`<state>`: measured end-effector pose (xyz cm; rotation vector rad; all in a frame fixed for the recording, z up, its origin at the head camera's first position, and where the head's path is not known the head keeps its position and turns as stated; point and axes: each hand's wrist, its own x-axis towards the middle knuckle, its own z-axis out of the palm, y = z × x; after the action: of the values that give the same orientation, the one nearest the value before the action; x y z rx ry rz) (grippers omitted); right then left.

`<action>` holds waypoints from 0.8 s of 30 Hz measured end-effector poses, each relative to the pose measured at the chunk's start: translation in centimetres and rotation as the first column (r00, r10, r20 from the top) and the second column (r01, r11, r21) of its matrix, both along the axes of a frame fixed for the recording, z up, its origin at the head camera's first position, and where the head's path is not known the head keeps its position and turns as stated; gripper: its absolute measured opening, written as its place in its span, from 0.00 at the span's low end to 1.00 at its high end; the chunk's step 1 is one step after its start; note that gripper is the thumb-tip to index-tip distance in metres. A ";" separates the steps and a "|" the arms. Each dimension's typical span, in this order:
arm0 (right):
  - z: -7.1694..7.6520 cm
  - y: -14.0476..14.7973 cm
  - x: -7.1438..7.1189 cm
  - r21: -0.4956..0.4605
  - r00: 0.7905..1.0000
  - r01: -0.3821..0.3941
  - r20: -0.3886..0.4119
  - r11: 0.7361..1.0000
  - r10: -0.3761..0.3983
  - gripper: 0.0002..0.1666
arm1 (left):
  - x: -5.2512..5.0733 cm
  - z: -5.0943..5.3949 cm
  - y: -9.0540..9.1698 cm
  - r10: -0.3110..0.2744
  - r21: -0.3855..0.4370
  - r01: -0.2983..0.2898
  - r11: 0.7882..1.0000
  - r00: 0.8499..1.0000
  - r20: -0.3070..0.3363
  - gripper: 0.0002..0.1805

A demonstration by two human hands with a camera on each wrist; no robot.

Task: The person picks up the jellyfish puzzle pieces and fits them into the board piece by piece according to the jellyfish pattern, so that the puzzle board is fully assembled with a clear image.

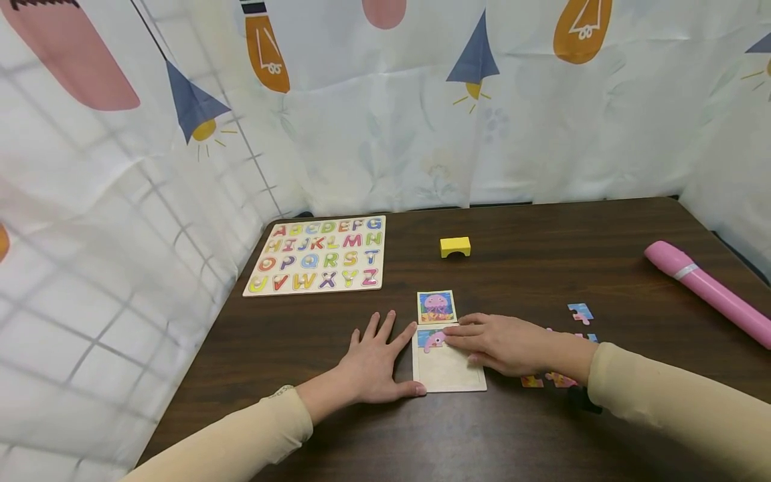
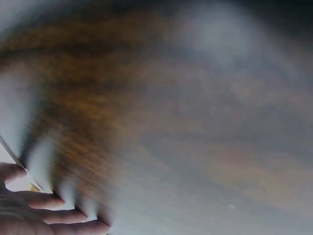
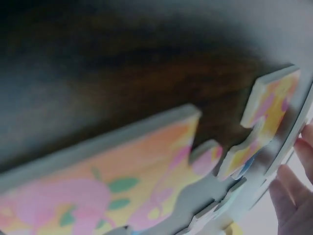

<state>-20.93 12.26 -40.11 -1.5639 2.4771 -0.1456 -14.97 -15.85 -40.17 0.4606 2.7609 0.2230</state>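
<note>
A pale square puzzle tray [image 1: 448, 371] lies in front of the person, with a blue and pink piece [image 1: 429, 340] in its upper left. The right hand [image 1: 508, 343] reaches over the tray's right side, its fingertips on the piece's right part, partly hiding it. Spread flat, the left hand [image 1: 376, 365] rests at the tray's left edge, thumb at the lower left corner. A jellyfish picture card [image 1: 436, 306] touches or nearly touches the tray's top edge. Loose pieces [image 1: 581, 312] lie right of the tray, some under the right forearm; the right wrist view shows orange-pink ones [image 3: 146, 166] close up.
An alphabet board [image 1: 319, 256] lies at the back left of the dark table [image 1: 518, 268]. Behind the card stands a yellow arched block [image 1: 454, 246]. A pink stick-like object [image 1: 713, 289] lies at the far right. A patterned curtain hangs behind the table.
</note>
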 end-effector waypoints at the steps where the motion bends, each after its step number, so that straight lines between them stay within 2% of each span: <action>1: 0.0 0.0 0.0 0.003 1.000 -0.004 0.001 1.000 0.004 0.32 | 0.0 0.0 0.0 0.000 0.000 0.000 1.000 1.000 0.001 0.57; 14: 0.1 -0.1 0.3 -0.005 0.999 -0.004 0.032 1.000 0.004 0.30 | 0.0 -0.2 0.0 -0.006 0.001 0.006 1.000 1.000 -0.003 0.57; 24: -0.1 0.0 0.1 0.004 1.000 -0.030 0.003 1.000 0.030 0.31 | 0.0 -0.1 0.0 -0.005 -0.001 0.005 1.000 1.000 -0.006 0.57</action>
<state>-20.80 12.22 -40.25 -1.5971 2.4489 -0.1386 -14.99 -15.87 -40.31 0.4687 2.7654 0.2193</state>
